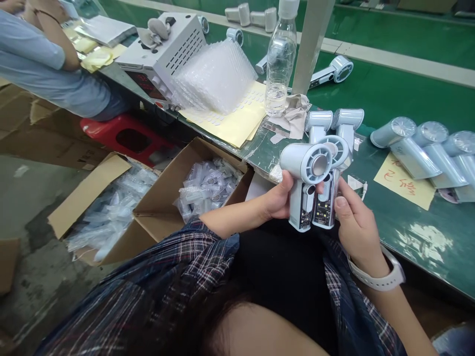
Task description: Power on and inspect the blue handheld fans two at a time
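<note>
Two light-blue handheld fans are side by side in front of my body. My left hand (277,199) is wrapped round the nearer handheld fan (300,207), whose round head faces right. Closed on the handle of the other handheld fan (325,211) is my right hand (356,220), with a white band on the wrist. Both handles show dark see-through fronts with circuit parts inside. The first fan's head partly covers the second. Just behind them, two more fans (348,121) rest on the green bench (415,232).
Several fans (419,153) lie at right by a yellow note (403,183). Behind my left hand are a water bottle (280,64), bubble-wrap bags (218,74) and a power supply (159,54). Cartons (148,217) of wrapped items stand below. A co-worker's arm (63,44) is far left.
</note>
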`<move>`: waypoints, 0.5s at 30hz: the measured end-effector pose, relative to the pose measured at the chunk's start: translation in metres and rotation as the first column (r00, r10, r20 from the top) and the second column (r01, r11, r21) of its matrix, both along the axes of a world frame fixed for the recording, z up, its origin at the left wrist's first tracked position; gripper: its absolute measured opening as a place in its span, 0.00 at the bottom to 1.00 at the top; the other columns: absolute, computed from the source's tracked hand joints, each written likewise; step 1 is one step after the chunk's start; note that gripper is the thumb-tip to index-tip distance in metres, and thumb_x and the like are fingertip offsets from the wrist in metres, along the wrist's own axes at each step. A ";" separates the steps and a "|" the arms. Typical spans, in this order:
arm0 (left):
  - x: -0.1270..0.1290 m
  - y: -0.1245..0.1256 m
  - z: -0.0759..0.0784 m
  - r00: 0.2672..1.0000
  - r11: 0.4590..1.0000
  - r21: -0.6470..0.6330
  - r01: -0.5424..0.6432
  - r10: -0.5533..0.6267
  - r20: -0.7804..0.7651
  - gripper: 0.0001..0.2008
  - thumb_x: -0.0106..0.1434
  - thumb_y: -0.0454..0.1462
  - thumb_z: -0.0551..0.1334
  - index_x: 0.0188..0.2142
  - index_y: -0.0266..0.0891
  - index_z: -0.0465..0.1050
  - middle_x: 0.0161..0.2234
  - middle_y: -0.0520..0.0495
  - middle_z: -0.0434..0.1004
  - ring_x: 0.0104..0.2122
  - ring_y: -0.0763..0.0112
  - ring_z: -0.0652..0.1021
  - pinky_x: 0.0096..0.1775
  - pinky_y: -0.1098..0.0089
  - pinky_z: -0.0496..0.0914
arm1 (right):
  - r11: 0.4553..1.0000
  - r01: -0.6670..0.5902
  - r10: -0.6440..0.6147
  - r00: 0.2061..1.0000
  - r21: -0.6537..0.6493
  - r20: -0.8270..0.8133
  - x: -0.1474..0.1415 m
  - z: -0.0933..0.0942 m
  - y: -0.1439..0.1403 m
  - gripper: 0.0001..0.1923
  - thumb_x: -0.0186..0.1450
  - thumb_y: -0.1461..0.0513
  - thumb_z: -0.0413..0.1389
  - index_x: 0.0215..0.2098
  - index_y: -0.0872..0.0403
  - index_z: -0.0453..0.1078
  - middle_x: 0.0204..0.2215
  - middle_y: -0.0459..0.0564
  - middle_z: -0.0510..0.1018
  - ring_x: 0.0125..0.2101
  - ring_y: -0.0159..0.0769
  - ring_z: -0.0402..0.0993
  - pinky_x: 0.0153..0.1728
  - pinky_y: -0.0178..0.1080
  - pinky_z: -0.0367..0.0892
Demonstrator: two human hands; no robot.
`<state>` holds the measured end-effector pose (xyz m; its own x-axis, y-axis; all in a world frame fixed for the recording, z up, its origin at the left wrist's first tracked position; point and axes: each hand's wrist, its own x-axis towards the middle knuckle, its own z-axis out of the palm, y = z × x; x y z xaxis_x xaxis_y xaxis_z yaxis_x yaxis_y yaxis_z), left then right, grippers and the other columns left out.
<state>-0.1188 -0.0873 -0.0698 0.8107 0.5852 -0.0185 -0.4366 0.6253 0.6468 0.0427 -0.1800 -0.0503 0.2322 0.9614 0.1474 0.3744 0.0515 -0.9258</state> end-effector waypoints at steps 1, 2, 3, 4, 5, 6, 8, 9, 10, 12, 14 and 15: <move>-0.002 0.000 0.006 1.000 1.000 0.017 0.000 0.000 0.000 0.49 0.35 0.80 0.68 0.33 0.40 0.74 0.32 0.42 0.82 0.36 0.52 0.85 0.35 0.60 0.79 | 0.999 0.038 -0.037 0.994 -0.005 0.102 0.000 0.004 -0.001 0.30 0.74 0.43 0.59 0.67 0.46 0.75 0.47 0.54 0.88 0.46 0.52 0.84 0.48 0.51 0.77; -0.003 0.000 0.011 1.000 0.999 0.033 -0.003 0.003 0.004 0.48 0.35 0.80 0.67 0.32 0.40 0.74 0.33 0.41 0.82 0.39 0.51 0.85 0.37 0.60 0.80 | 0.996 0.091 -0.090 0.978 0.003 0.188 -0.001 0.009 -0.003 0.31 0.73 0.43 0.60 0.68 0.46 0.75 0.38 0.52 0.87 0.37 0.49 0.83 0.42 0.48 0.76; -0.004 0.000 0.016 1.000 0.999 0.049 -0.017 0.016 0.011 0.47 0.37 0.80 0.67 0.31 0.40 0.73 0.33 0.41 0.82 0.41 0.50 0.86 0.38 0.59 0.80 | 0.988 0.149 -0.151 0.957 0.028 0.248 -0.002 0.013 -0.004 0.32 0.73 0.43 0.61 0.70 0.47 0.73 0.30 0.49 0.84 0.29 0.46 0.79 0.37 0.46 0.74; -0.005 0.000 0.020 0.999 0.997 0.065 -0.043 0.041 0.019 0.46 0.39 0.79 0.67 0.30 0.40 0.73 0.34 0.41 0.82 0.43 0.49 0.86 0.40 0.58 0.81 | 0.978 0.200 -0.210 0.936 0.065 0.281 -0.005 0.017 -0.006 0.33 0.73 0.44 0.61 0.71 0.49 0.72 0.25 0.46 0.81 0.25 0.43 0.74 0.34 0.44 0.71; -0.005 0.000 0.023 0.997 0.994 0.082 -0.075 0.073 0.027 0.45 0.41 0.79 0.67 0.30 0.40 0.73 0.34 0.41 0.81 0.45 0.49 0.85 0.43 0.58 0.81 | 0.967 0.232 -0.254 0.922 0.109 0.293 -0.008 0.020 -0.008 0.32 0.73 0.46 0.61 0.71 0.49 0.71 0.23 0.45 0.78 0.23 0.41 0.71 0.33 0.43 0.70; -0.005 0.000 0.024 0.994 0.989 0.098 -0.110 0.107 0.034 0.44 0.43 0.78 0.67 0.29 0.39 0.74 0.34 0.42 0.80 0.46 0.49 0.85 0.45 0.58 0.81 | 0.960 0.235 -0.271 0.917 0.151 0.291 -0.012 0.023 -0.010 0.30 0.74 0.48 0.60 0.70 0.50 0.72 0.22 0.44 0.77 0.23 0.40 0.70 0.33 0.43 0.70; -0.004 -0.001 0.024 0.983 0.976 0.116 -0.182 0.179 0.036 0.44 0.45 0.78 0.67 0.30 0.39 0.75 0.32 0.43 0.78 0.44 0.52 0.84 0.44 0.60 0.80 | 0.966 0.169 -0.221 0.933 0.196 0.285 -0.018 0.025 -0.011 0.25 0.75 0.51 0.60 0.67 0.49 0.75 0.25 0.46 0.78 0.24 0.38 0.70 0.33 0.42 0.71; -0.003 -0.002 0.022 0.979 0.971 0.119 -0.205 0.203 0.027 0.44 0.45 0.78 0.66 0.30 0.39 0.75 0.30 0.45 0.76 0.41 0.55 0.84 0.41 0.62 0.80 | 0.971 0.131 -0.185 0.941 0.199 0.284 -0.020 0.024 -0.011 0.24 0.74 0.53 0.60 0.67 0.49 0.76 0.26 0.46 0.79 0.25 0.38 0.71 0.33 0.42 0.71; -0.002 -0.003 0.020 0.977 0.970 0.121 -0.213 0.213 0.015 0.45 0.45 0.79 0.65 0.29 0.38 0.75 0.28 0.47 0.74 0.36 0.59 0.82 0.37 0.64 0.78 | 0.975 0.106 -0.160 0.945 0.195 0.284 -0.022 0.023 -0.010 0.25 0.74 0.54 0.60 0.67 0.49 0.76 0.27 0.47 0.79 0.25 0.38 0.71 0.33 0.42 0.71; -0.001 -0.004 0.016 0.976 0.970 0.117 -0.212 0.215 -0.014 0.46 0.45 0.80 0.63 0.29 0.38 0.75 0.24 0.49 0.70 0.27 0.66 0.77 0.30 0.67 0.74 | 0.980 0.090 -0.140 0.948 0.180 0.287 -0.024 0.019 -0.007 0.27 0.73 0.55 0.61 0.68 0.50 0.75 0.27 0.46 0.79 0.25 0.38 0.70 0.33 0.43 0.70; 0.000 -0.005 0.013 0.983 0.979 0.108 -0.174 0.179 -0.042 0.48 0.42 0.81 0.64 0.30 0.37 0.75 0.24 0.49 0.71 0.25 0.68 0.74 0.27 0.68 0.70 | 0.979 0.094 -0.147 0.940 0.183 0.308 -0.026 0.016 -0.005 0.28 0.72 0.56 0.61 0.69 0.50 0.74 0.26 0.45 0.78 0.25 0.38 0.71 0.33 0.43 0.71; 0.000 -0.006 0.011 0.986 0.983 0.099 -0.153 0.159 -0.056 0.49 0.39 0.81 0.64 0.31 0.37 0.76 0.26 0.47 0.73 0.26 0.67 0.75 0.27 0.68 0.70 | 0.977 0.094 -0.154 0.934 0.193 0.324 -0.026 0.015 -0.004 0.28 0.72 0.57 0.61 0.70 0.49 0.74 0.27 0.45 0.78 0.25 0.39 0.71 0.34 0.43 0.71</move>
